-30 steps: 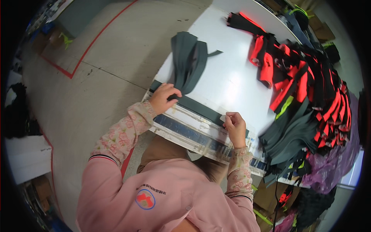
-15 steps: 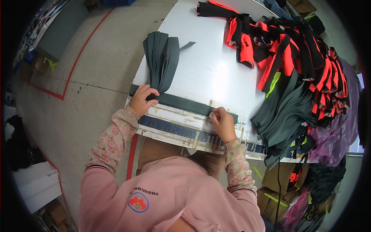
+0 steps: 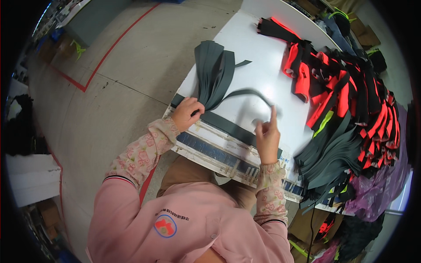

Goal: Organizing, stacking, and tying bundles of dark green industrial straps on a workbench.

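A bundle of dark grey-green fabric strips [image 3: 212, 72] fans out on the left of the white table. My left hand [image 3: 188, 113] is closed on the gathered near end of these strips, at the table's front left. One loose strip [image 3: 247, 91] arches from the bundle toward my right hand [image 3: 268, 138]. That hand is raised and slightly blurred, its index finger stretched out by the strip's blurred far end and its thumb apart. Beneath both hands, a flat dark strip [image 3: 228, 127] lies along the table's front edge.
A heap of red and black fabric pieces [image 3: 337, 87] covers the table's right side. Nearer me lies another pile of dark grey-green strips [image 3: 329, 151], beside purple plastic sheeting [image 3: 377, 188]. The white table [image 3: 245, 48] has a raised back edge. Cardboard boxes [image 3: 313, 225] stand below on the right.
My right hand has lifted off the flat strip at the front edge, its index finger now extended. A loose strip now arches out from the bundle. The view has shifted, moving the table rightward.
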### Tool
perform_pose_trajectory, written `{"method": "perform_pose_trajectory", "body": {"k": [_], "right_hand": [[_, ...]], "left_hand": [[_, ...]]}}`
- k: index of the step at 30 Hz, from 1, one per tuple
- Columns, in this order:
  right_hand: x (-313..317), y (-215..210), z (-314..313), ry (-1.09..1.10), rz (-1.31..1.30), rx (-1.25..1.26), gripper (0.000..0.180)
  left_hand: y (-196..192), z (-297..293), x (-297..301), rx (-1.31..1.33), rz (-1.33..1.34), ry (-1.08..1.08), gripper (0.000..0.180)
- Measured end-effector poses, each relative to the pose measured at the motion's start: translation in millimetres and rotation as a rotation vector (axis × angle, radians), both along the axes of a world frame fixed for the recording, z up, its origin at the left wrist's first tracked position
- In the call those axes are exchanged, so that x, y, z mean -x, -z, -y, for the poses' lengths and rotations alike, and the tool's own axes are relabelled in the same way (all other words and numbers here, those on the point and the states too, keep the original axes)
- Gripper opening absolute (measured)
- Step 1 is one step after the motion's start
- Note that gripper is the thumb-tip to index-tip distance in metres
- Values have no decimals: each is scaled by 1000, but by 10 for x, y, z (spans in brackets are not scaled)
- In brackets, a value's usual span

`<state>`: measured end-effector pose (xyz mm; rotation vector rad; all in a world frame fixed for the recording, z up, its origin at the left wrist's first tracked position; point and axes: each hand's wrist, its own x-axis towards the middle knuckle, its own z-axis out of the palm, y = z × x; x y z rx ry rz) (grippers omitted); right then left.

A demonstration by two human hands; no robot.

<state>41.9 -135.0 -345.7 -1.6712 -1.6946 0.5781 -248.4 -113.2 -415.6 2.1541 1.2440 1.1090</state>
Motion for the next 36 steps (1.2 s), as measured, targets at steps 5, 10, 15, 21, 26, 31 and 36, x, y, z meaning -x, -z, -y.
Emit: {"method": "perform_pose_trajectory", "body": {"k": [5, 10, 15, 21, 26, 31, 36], "right_hand": [[653, 396, -73, -253, -356, 218, 23], [1087, 706, -86, -307, -343, 90, 12], [1194, 710, -107, -269, -282, 116, 11], [1141, 702, -118, -310, -120, 12, 13], [550, 449, -19, -122, -442, 325, 12], [-366, 388, 264, 8, -297, 311, 11], [-597, 536, 457, -21, -232, 201, 10]], "left_hand": [[34, 25, -2, -5, -28, -26, 14], [1, 14, 6, 8, -7, -16, 12], [23, 6, 36, 22, -12, 7, 11], [70, -10, 5, 12, -25, -2, 11], [80, 38, 43, -2, -58, -21, 19], [45, 16, -7, -37, -29, -25, 25], [-8, 16, 23, -4, -75, 25, 26]]}}
